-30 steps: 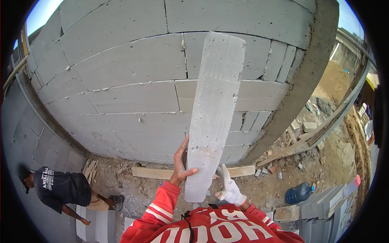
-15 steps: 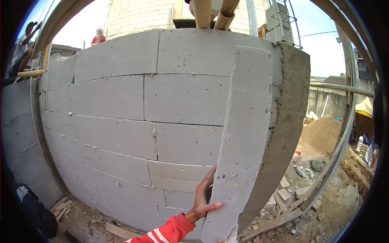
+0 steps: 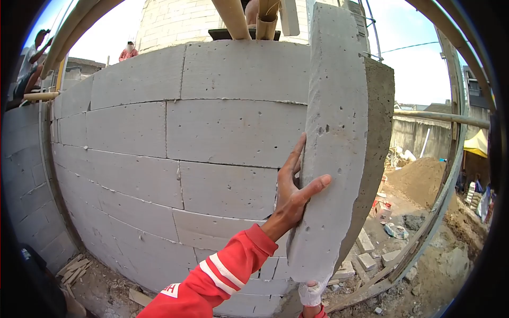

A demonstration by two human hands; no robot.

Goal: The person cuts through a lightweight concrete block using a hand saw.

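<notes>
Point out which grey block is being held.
The near-upright block, left hand on its side, gloved right hand at its lower end; the wall's blocks are already laid.

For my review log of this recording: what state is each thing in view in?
Held block: roughly upright, tilted slightly
Left hand: bare, gripping the block's left edge, thumb on its face
Right hand: gloved, at the block's lower end, fingers unclear
Wall: laid in courses
Sand: heaped
Wood strips: loosely piled
</notes>
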